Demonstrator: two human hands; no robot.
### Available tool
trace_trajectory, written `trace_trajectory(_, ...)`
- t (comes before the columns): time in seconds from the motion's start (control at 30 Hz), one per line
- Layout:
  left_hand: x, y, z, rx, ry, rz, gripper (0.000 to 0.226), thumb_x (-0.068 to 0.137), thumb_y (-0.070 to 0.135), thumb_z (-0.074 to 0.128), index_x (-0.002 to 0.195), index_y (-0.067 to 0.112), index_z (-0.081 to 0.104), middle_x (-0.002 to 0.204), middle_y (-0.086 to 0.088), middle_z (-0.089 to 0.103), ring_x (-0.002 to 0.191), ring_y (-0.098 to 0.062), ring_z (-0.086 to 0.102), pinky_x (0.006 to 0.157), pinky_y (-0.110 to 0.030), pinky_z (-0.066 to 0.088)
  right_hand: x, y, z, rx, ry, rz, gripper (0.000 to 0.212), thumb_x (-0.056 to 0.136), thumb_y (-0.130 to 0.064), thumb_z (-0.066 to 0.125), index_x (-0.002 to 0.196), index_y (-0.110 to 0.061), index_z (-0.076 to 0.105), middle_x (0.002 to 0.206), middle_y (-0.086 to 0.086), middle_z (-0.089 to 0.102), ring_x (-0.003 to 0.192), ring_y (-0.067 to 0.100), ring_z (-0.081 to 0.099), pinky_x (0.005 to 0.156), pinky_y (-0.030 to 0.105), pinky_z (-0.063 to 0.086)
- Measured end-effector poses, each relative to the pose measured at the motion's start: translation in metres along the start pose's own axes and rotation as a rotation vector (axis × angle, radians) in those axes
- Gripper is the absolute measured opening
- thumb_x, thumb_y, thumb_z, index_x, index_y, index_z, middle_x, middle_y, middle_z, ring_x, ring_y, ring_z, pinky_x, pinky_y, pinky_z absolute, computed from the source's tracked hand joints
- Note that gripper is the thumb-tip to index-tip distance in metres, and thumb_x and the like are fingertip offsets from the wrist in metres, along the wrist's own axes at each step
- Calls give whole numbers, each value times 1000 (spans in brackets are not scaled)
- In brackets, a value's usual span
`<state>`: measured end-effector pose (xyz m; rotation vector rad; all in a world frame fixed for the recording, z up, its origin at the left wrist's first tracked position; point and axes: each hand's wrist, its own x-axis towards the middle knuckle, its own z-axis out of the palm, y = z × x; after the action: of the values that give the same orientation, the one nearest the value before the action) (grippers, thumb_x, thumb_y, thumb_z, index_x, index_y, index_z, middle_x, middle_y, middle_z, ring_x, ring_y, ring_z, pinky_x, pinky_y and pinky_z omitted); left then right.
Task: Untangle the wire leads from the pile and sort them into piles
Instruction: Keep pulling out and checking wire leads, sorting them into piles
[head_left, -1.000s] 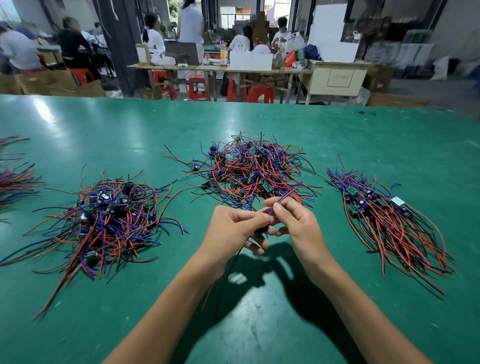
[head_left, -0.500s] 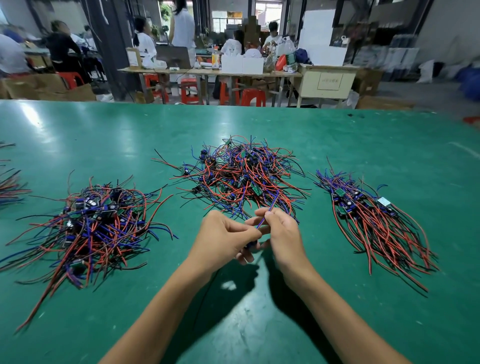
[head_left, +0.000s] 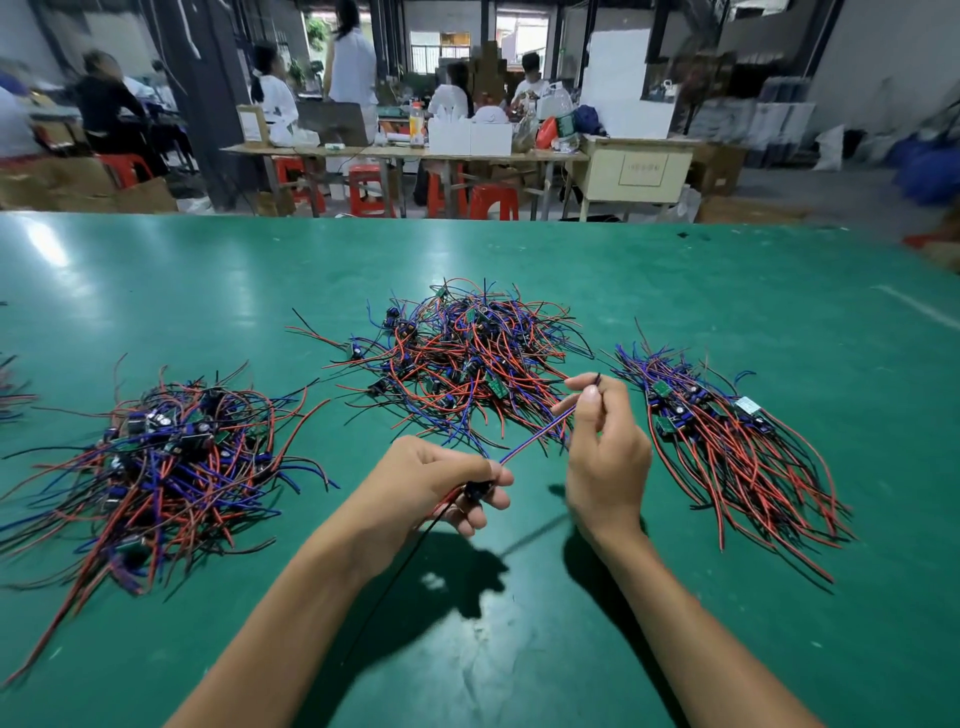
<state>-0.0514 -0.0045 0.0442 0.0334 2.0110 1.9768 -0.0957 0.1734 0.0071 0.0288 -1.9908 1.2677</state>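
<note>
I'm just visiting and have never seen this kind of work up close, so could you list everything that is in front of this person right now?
Table: one, green, fills the foreground.
Middle pile: one tangled heap of red, blue and black leads with small boards, centre of the table.
Left pile: one tangled heap, same colours, near the left edge.
Right pile: one, leads lying roughly parallel, right of the hands.
Held lead: one, red and blue wires stretched between the hands; a black wire hangs below the left hand.
Background benches, red stools, white boxes, several people: beyond the table, blurred.
Left hand: grips the lead's lower end.
Right hand: pinches its upper end.
</note>
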Motion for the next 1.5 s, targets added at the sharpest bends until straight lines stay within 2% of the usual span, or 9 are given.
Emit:
trace_trajectory(0.13,2,-1,-3,11,4,35,17,91,14,68,85,6,81,83,-15,76,49,-17,60,48,-24,50,1,-18,-2,707,-363,663,27,109,-31,38,110,-21,63,85,3,78,60,12,66,54,27,48)
trace_trajectory(0.2,3,-3,-4,24,16,51,18,92,19,69,91,7,81,90,-15,77,49,-16,60,48,-23,50,-3,-21,-4,666,-613,658,29,107,-36,44,112,-21,69,92,4,79,67,13,68,58,25,53)
trace_trajectory(0.27,4,-4,-5,-4,9,64,23,95,26,67,97,8,80,95,-15,77,52,-15,60,48,-20,49,-9,-23,-4,578,-681,507,25,106,-29,50,106,-18,73,86,1,77,68,14,68,60,25,55)
trace_trajectory(0.43,3,-7,-13,82,4,104,14,94,10,67,102,4,76,96,-14,78,51,-11,58,49,-19,48,3,-23,-11,544,-470,562,23,108,-27,47,106,-16,67,93,1,80,69,13,74,55,23,57)
trace_trajectory(0.6,5,-3,-22,184,27,120,20,95,24,67,101,9,79,86,-11,77,46,-15,52,46,-21,46,21,-18,-26,653,-269,673,22,108,-22,46,104,-15,67,91,6,79,62,15,71,51,23,56)
trace_trajectory(0.83,10,-8,-29,321,88,179,22,99,31,62,97,14,75,77,-8,76,44,-20,53,47,-20,43,22,-18,-26,711,-229,674,19,107,-22,50,104,-14,67,91,8,79,62,18,71,53,23,57)
trace_trajectory(1.1,13,-11,-32,523,118,272,32,105,36,50,83,33,72,62,0,71,45,-12,48,50,-18,41,23,-18,-26,799,-123,693,15,99,-19,64,99,-4,64,67,7,71,57,13,71,53,17,56)
trace_trajectory(1.43,15,-12,-34,517,111,330,12,97,41,64,90,36,73,69,2,75,47,-12,48,53,-20,45,22,-18,-28,780,-171,711,15,106,-25,51,106,-17,64,86,2,79,70,16,76,60,21,59)
trace_trajectory(1.5,14,-10,-34,518,99,342,9,94,43,67,91,37,73,71,3,76,48,-12,51,53,-19,46,26,-23,-31,804,-147,708,20,109,-24,44,105,-20,63,79,-3,74,69,21,76,60,27,59)
